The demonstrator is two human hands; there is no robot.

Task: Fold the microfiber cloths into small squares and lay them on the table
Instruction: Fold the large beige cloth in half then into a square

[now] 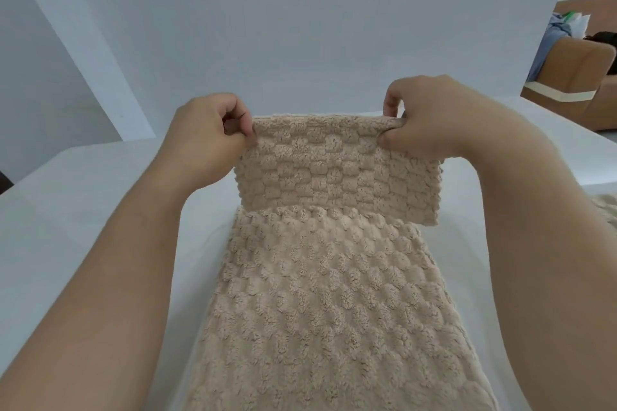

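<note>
The white counter fills the lower view in front of you, smooth and matte. A plain white panel stands upright along its far side toward 12 o'clock.

Your beige microfiber cloth runs as a long band from 6 o'clock up to the centre of the view, lying on the counter. It is thick and plush, with a raised pattern of small rounded puffs set like a checkerboard. Its far end is lifted and turned back toward you, so a rectangular flap hangs down over the flat part. The top of the flap forms a soft rolled fold, and its lower right corner hangs lower than the left.

Your left hand is at the 9 o'clock end of that fold, fingers curled and pinching the cloth's edge between thumb and fingertips. Your right hand is at the 3 o'clock end, thumb below and fingers curled over the top, pinching the rolled edge. Both forearms are bare.

At 2 o'clock, past the panel, you can see a brown padded armchair with a pale stripe. At 3 o'clock, a sliver of another beige cloth lies on the counter at the frame's edge.
</note>
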